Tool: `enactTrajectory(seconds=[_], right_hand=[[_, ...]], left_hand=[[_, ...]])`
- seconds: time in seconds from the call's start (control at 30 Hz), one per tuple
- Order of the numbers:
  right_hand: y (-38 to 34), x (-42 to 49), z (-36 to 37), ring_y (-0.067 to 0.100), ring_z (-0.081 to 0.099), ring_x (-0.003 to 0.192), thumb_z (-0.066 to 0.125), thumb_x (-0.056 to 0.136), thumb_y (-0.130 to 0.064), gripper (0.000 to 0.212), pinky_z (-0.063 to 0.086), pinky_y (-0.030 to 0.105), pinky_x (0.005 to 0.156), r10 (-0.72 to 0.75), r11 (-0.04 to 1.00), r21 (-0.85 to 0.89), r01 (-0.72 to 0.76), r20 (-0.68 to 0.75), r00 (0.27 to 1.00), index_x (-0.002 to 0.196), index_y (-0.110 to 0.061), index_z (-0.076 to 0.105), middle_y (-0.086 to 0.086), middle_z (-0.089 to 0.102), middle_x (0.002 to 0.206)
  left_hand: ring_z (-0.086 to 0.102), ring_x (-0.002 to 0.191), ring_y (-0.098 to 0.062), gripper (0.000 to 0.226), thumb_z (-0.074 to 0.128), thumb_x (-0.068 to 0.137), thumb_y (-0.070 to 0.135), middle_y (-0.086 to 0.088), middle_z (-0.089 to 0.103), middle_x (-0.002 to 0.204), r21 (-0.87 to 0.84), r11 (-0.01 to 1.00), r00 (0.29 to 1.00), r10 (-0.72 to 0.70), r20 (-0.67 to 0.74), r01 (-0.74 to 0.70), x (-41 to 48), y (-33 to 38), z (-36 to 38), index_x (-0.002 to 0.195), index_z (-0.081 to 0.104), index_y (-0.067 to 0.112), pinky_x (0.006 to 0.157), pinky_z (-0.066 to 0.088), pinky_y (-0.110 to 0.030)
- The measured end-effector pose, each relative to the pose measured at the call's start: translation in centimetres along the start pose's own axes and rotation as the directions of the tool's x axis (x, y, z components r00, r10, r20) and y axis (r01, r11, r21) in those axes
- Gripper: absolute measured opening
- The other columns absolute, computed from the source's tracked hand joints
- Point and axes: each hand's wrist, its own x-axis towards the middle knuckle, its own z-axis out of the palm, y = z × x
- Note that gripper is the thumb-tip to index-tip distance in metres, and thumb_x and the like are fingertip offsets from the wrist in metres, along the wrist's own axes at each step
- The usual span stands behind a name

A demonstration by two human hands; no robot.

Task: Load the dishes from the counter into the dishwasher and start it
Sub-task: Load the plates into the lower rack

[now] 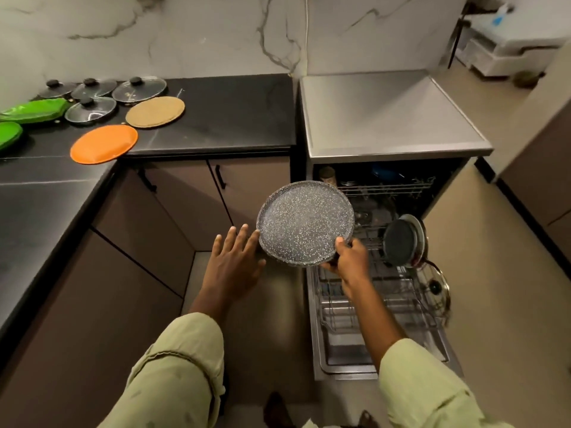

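Our right hand [349, 257] is gripping the speckled griddle [306, 223] by its rim, our left hand [234, 264] lying spread beside it; the dishwasher rack [398, 301] is holding a dark pan [400, 242] and glass lid [435, 287].

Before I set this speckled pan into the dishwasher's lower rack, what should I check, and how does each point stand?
1. Grip: the right hand holds the speckled pan at its near edge: ok.
2. The left hand is open beside the pan's rim, free to steady it: ok.
3. Lower rack pulled out: ok.
4. Free slots in the rack's near part: ok.
5. Clearance from the dark pan and glass lid on the rack's right side: cannot tell.
6. Counter cleared: not ok; the counter lids and orange plate wait there.
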Motion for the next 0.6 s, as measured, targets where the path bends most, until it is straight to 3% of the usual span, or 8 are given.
enactTrajectory(seconds=[0.37, 0.6], right_hand=[[1.8, -1.3, -18.2, 0.021, 0.062, 0.091, 0.047, 0.103, -0.019, 0.014, 0.059, 0.048, 0.080, 0.020, 0.997, -0.075, -0.022, -0.035, 0.999, 0.115, -0.014, 0.049, 0.002, 0.058, 0.102], [2.2, 0.3, -24.4, 0.020, 0.062, 0.085, 0.051, 0.101, -0.016, 0.017, 0.060, 0.043, 0.071, 0.043, 0.995, -0.081, -0.053, -0.123, 0.992, 0.117, -0.010, 0.053, 0.006, 0.060, 0.103]], left_hand=[[0.003, 0.153, -0.031, 0.069, 0.039, 0.103, 0.047, -0.010, 0.007, 0.166, 0.017, 0.996, 0.992, 0.084, 0.095, -0.086, -3.0, 17.5, 3.4, 0.159, 0.009, 0.020, 0.123, 0.006, -0.051], [0.006, 0.153, -0.031, 0.070, 0.042, 0.101, 0.047, -0.009, 0.009, 0.166, 0.033, 0.991, 0.981, 0.126, 0.149, -0.132, -1.4, 22.8, 4.9, 0.158, 0.013, 0.021, 0.121, 0.006, -0.050]])
